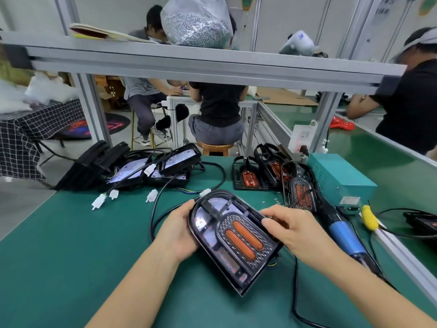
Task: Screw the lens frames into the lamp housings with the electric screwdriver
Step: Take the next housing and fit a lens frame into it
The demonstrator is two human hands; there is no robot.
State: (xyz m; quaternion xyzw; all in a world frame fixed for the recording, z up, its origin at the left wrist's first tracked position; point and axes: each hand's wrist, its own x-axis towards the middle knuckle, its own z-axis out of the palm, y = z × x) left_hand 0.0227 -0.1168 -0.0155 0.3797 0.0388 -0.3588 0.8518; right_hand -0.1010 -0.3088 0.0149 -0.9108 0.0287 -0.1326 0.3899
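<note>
Both your left hand (179,229) and right hand (287,224) grip the housing (233,240), seating the frame (241,235); next, reach for the screwdriver (343,229) at three o'clock.

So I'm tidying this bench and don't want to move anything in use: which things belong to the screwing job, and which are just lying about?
Job:
lamp housing, held by left hand and right hand
electric screwdriver, lying to its right
lens frames
waiting housings

Lying about:
bag of screws on the shelf
papers
teal box
</note>
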